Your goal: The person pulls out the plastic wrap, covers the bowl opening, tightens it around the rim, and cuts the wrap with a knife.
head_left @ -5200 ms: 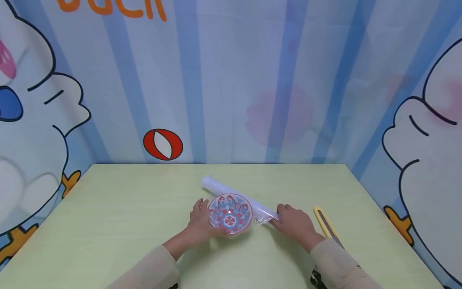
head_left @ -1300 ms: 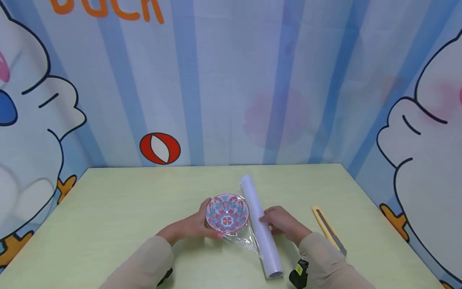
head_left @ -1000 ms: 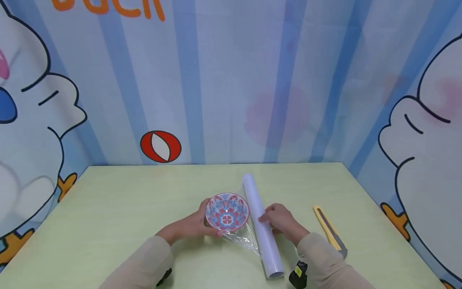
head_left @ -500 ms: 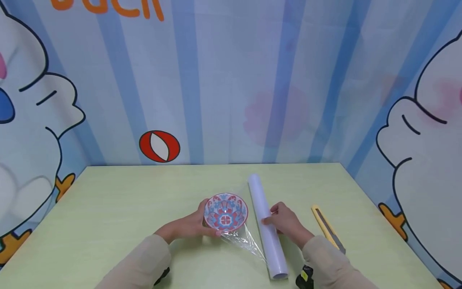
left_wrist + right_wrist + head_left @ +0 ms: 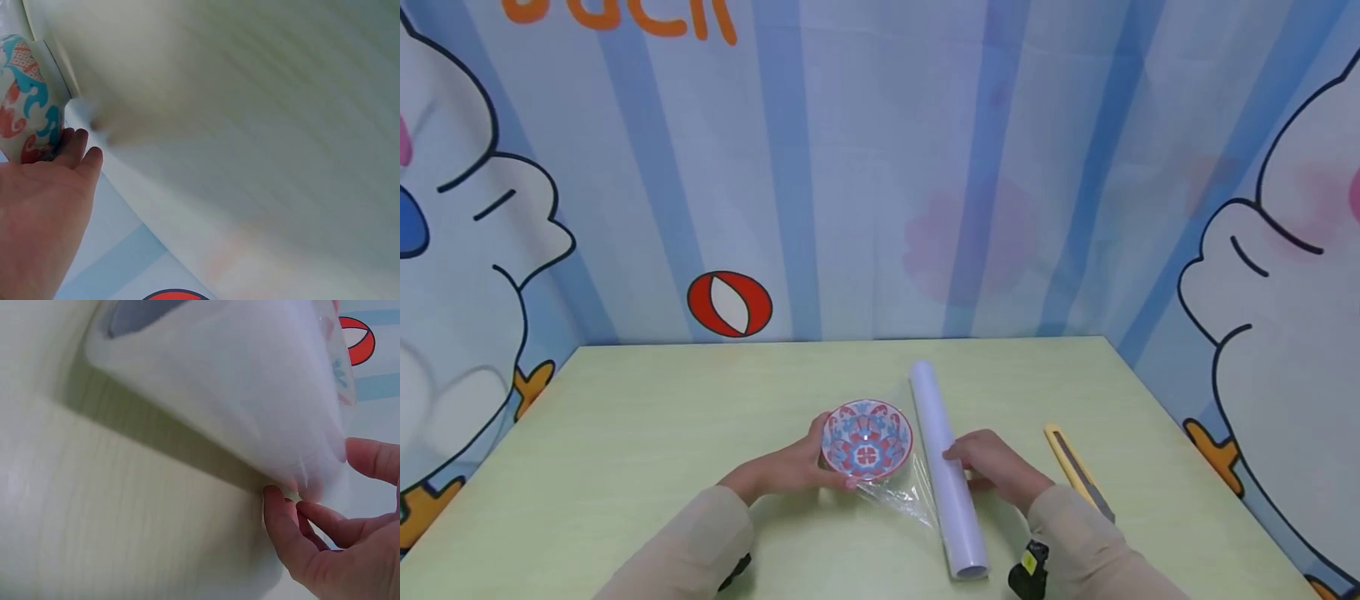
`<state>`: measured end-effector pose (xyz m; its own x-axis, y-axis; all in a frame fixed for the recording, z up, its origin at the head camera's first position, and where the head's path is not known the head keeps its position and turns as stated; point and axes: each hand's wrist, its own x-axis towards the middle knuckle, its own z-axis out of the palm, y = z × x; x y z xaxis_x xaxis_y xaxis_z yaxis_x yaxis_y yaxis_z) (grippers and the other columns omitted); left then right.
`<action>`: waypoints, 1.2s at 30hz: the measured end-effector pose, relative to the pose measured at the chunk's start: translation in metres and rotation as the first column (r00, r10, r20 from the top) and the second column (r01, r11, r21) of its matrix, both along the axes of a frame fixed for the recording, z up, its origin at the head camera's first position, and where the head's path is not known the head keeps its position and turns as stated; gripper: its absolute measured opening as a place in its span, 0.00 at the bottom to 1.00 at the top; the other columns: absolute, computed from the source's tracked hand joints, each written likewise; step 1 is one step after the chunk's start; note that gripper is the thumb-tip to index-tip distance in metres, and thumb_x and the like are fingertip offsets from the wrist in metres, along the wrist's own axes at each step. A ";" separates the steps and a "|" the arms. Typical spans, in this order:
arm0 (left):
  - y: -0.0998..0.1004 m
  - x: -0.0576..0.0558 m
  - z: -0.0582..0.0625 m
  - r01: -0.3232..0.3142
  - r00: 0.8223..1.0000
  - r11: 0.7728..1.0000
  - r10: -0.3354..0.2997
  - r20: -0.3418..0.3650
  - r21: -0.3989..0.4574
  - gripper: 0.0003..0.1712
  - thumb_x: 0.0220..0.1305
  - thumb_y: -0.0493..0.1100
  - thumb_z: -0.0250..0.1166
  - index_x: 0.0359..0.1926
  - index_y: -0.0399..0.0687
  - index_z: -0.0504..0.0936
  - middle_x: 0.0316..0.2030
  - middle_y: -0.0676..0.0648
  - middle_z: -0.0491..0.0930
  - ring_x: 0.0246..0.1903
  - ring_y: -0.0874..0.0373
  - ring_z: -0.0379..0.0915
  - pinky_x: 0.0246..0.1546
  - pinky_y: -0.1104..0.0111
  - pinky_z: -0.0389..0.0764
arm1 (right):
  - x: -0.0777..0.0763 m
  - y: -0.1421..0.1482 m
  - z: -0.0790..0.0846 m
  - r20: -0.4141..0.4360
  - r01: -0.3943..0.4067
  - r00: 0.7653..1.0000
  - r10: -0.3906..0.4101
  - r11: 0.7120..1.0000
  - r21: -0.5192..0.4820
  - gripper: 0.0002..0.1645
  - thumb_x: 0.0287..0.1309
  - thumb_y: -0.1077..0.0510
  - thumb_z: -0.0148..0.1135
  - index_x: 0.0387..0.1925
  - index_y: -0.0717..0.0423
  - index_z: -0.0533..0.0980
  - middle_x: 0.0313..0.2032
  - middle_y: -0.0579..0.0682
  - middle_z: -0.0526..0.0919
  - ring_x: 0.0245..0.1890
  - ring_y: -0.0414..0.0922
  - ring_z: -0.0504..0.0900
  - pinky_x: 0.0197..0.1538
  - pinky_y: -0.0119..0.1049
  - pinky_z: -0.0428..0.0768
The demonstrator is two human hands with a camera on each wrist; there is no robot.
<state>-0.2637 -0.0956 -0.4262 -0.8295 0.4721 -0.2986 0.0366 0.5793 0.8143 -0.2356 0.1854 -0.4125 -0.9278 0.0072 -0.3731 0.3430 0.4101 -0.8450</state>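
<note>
My left hand (image 5: pixel 797 468) grips the patterned bowl (image 5: pixel 867 439) at its left side, thumb on the near side, fingers round the far side. Bowl sits near mid-bench, its open mouth facing up toward me; base contact with the bench (image 5: pixel 700 425) cannot be judged.

My right hand (image 5: pixel 1000 468) pinches the white roll (image 5: pixel 946 475) along its right side, thumb above, fingers lower down. Roll lies just right of the bowl, slanting, its hollow end nearest me. Clear film (image 5: pixel 904 497) spans the space between bowl and roll, creased below the bowl's near rim.

Yellow cutter (image 5: pixel 1078 471) lies on the bench to the right, beyond my right hand. Striped backdrop (image 5: pixel 880 167) stands behind, with a red-and-white ball (image 5: pixel 730 304) printed on it.
</note>
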 end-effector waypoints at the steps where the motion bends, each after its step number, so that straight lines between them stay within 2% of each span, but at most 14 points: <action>1: 0.000 0.000 0.000 -0.001 1.000 1.000 0.001 0.000 0.002 0.65 0.45 0.60 0.70 0.70 0.50 0.33 0.69 0.45 0.46 0.68 0.46 0.45 0.65 0.43 0.53 | 0.000 0.001 0.000 -0.002 0.004 1.000 -0.004 1.000 -0.017 0.26 0.50 0.59 0.58 0.50 0.73 0.69 0.49 0.61 0.70 0.46 0.52 0.71 0.48 0.47 0.78; 4: -0.002 0.000 -0.001 0.001 1.000 1.000 -0.001 -0.006 -0.001 0.65 0.46 0.60 0.70 0.70 0.50 0.33 0.69 0.44 0.46 0.68 0.46 0.45 0.65 0.43 0.53 | 0.000 0.003 0.002 -0.002 0.017 1.000 -0.017 0.999 -0.031 0.24 0.50 0.60 0.58 0.47 0.72 0.70 0.47 0.61 0.69 0.44 0.52 0.71 0.47 0.47 0.78; 13: -0.008 0.003 0.000 0.006 1.000 1.000 -0.006 -0.012 0.009 0.64 0.46 0.58 0.71 0.70 0.49 0.34 0.69 0.44 0.48 0.68 0.46 0.45 0.65 0.44 0.52 | 0.002 0.006 0.004 -0.025 0.075 0.997 -0.073 0.993 0.089 0.20 0.48 0.60 0.63 0.42 0.68 0.70 0.39 0.56 0.72 0.37 0.48 0.73 0.36 0.37 0.78; 20: -0.009 0.003 -0.002 0.000 1.000 1.000 0.000 -0.002 0.005 0.66 0.44 0.60 0.71 0.70 0.49 0.34 0.69 0.44 0.47 0.68 0.46 0.45 0.65 0.44 0.52 | 0.006 0.005 0.005 -0.091 0.136 0.989 -0.119 0.968 0.211 0.18 0.46 0.60 0.64 0.37 0.65 0.69 0.33 0.55 0.72 0.30 0.46 0.71 0.28 0.31 0.72; 30: -0.010 0.002 -0.001 0.005 1.000 1.000 -0.005 0.002 0.014 0.66 0.45 0.59 0.71 0.70 0.49 0.34 0.69 0.42 0.47 0.68 0.45 0.44 0.65 0.43 0.52 | 0.008 0.008 0.004 -0.162 0.105 0.985 -0.066 0.965 0.242 0.19 0.45 0.60 0.64 0.34 0.66 0.66 0.32 0.56 0.71 0.31 0.47 0.71 0.29 0.32 0.72; 36: -0.010 0.002 0.000 0.008 1.000 1.000 -0.008 0.011 0.019 0.65 0.45 0.58 0.71 0.70 0.49 0.34 0.69 0.43 0.47 0.68 0.45 0.44 0.65 0.44 0.52 | 0.008 0.010 -0.002 -0.131 0.051 0.991 -0.026 0.980 0.192 0.22 0.49 0.58 0.61 0.39 0.66 0.62 0.35 0.58 0.70 0.34 0.49 0.71 0.32 0.35 0.73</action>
